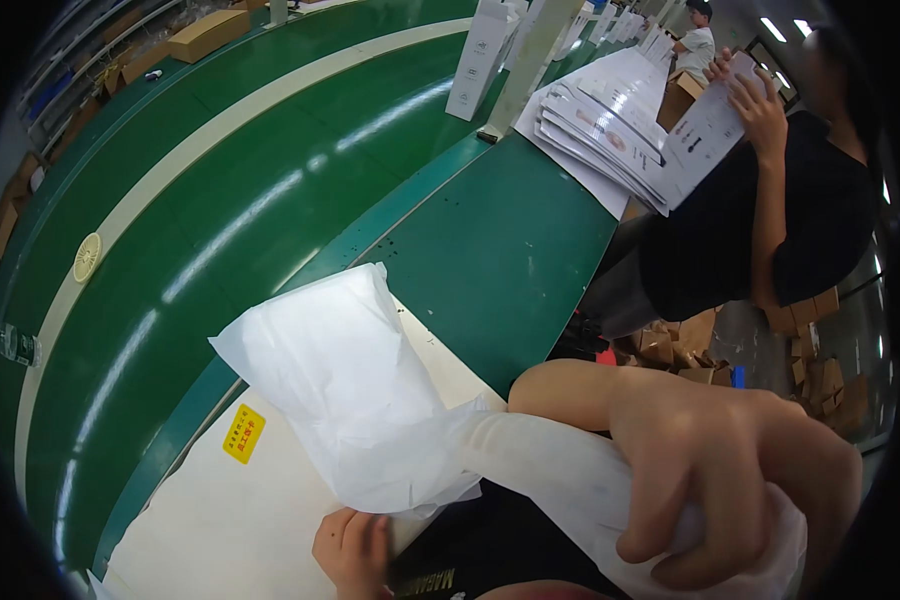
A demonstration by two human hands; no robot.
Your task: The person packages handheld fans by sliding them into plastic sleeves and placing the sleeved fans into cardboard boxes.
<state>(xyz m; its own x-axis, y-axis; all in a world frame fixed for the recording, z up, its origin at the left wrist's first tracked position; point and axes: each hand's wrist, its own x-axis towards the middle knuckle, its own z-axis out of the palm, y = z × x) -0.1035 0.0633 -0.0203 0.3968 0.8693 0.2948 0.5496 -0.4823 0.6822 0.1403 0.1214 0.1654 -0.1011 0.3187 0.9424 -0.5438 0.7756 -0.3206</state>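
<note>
Observed a white wrapped package (330, 370) lying at a slant, partly over a cream sheet (200, 500) on the green workbench (490, 240). Noted the right hand (735, 455) close to the camera at lower right, with fingers curled and clamped on white wrapping (560, 465), gathered into a narrow fold toward the package. Found the left hand (355, 550) at the package's lower edge, with fingers bent; cannot tell, owing to blur, whether closed on the edge or perhaps only resting beside it. Logged a yellow label (244, 434) on the cream sheet, left of the package. Recorded, farther along the bench, a stack of flat printed sheets (595, 130) beside a co-worker (730, 235) in a dark top, with raised hands on a white printed carton (705, 140).
</note>
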